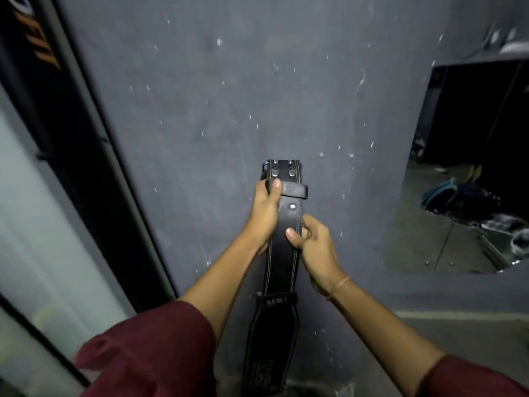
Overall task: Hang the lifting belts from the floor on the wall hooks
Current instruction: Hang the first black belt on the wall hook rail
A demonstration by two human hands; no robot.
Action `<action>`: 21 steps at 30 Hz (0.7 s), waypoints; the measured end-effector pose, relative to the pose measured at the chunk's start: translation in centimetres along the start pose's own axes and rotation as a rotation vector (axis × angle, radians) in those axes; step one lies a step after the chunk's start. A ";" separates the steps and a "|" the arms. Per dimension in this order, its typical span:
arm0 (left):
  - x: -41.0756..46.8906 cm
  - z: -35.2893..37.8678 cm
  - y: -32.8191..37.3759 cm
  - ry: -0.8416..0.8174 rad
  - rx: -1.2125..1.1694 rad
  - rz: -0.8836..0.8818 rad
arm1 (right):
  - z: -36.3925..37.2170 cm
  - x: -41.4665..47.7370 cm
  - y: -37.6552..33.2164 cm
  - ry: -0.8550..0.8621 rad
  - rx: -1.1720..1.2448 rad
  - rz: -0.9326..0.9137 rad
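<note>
Head view: the left hand [264, 210] and the right hand [313, 243] are both clamped on one black lifting belt [283, 253], held upright, buckle end up, close against the grey wall [200, 110]. No wall hook is visible. Judged status: belt lifted from the floor, not yet hung; hooking remains.

Black belt [283, 250] in both hands
</note>
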State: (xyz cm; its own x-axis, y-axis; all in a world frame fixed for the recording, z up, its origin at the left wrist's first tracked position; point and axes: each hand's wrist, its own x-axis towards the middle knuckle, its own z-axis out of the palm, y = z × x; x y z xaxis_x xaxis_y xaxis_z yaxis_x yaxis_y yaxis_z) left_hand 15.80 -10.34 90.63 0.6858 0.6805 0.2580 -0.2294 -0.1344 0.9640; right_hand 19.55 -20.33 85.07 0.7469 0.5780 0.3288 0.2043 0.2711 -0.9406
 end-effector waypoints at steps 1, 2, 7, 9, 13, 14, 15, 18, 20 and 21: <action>-0.4 -0.5 1.1 -0.019 0.119 0.062 | 0.5 0.5 -1.9 0.023 0.005 -0.027; -1.1 -1.0 1.9 -0.039 0.234 0.119 | 1.0 1.0 -3.6 0.050 0.024 -0.046; -3.8 -3.8 4.7 0.077 0.512 0.340 | 4.3 2.6 -10.6 0.109 0.068 -0.133; -4.1 -4.6 6.3 0.126 0.547 0.394 | 5.7 2.7 -12.5 0.128 0.062 -0.170; -5.0 -5.5 8.1 0.126 0.437 0.417 | 7.6 3.3 -16.8 0.167 0.066 -0.188; -5.1 -5.6 8.3 0.130 0.410 0.419 | 7.8 3.5 -17.8 0.170 0.067 -0.198; -5.2 -5.7 8.4 0.120 0.394 0.421 | 7.9 3.8 -18.5 0.177 0.082 -0.214; -5.9 -5.5 8.3 0.078 0.373 0.445 | 7.8 5.1 -20.8 0.204 0.095 -0.244; -5.9 -5.4 8.1 0.054 0.378 0.441 | 7.7 5.6 -21.8 0.214 0.086 -0.265; -5.8 -5.3 8.1 0.033 0.389 0.421 | 7.4 5.9 -22.1 0.218 0.087 -0.266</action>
State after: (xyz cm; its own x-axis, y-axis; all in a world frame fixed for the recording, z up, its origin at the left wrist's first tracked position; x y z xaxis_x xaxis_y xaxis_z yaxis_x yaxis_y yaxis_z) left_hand 6.33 -11.53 96.58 0.5671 0.5325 0.6284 -0.2024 -0.6494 0.7330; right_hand 14.75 -17.16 108.43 0.7940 0.3029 0.5271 0.3627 0.4598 -0.8106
